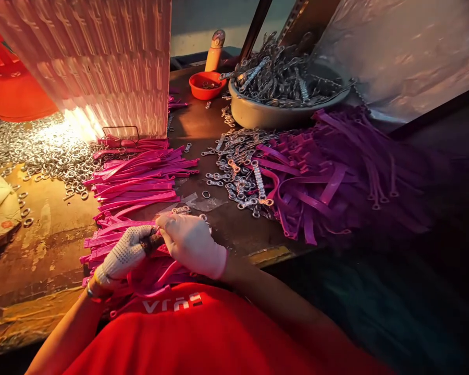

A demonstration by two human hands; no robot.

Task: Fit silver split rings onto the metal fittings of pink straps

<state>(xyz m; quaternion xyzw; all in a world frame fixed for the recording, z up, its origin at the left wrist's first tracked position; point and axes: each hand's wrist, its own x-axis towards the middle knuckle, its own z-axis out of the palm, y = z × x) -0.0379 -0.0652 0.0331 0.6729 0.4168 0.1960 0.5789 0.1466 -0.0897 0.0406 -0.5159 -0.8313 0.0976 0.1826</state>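
Both gloved hands meet just before the strap pile (136, 182): left hand (125, 255) pinches a strap end (152, 242) steady, right hand (191, 242) closes over it, apparently to fit a clip; loose clips (238, 172) lie right of the pile.

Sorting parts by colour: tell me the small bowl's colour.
Orange-red; the small bowl shows in the head view.
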